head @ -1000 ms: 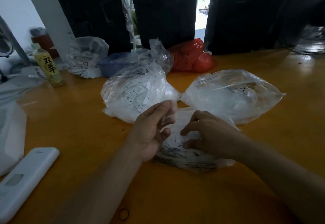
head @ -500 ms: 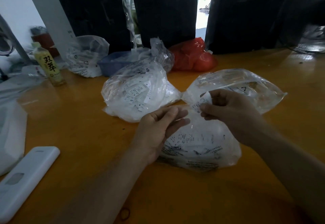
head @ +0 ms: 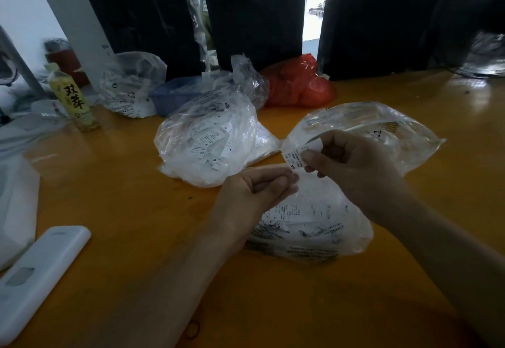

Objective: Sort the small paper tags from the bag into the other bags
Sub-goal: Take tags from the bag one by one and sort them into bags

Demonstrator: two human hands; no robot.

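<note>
Right hand (head: 352, 167) pinching tag (head: 296, 156) marked XS between thumb and forefinger, holding it raised over near bag (head: 314, 227), other fingers curling in. Left hand (head: 254, 191) gripping near bag's upper edge, fingers curling round plastic. Near bag lying on table (head: 123, 197), tags showing inside. Left bag (head: 207, 142) sitting behind left hand, full of tags. Right bag (head: 382, 129) lying behind right hand. Remote (head: 35, 279) lying near left table edge

Yellow bottle (head: 73, 100), white remote (head: 35, 273), red bag (head: 297, 82), blue basket (head: 175, 96)
</note>
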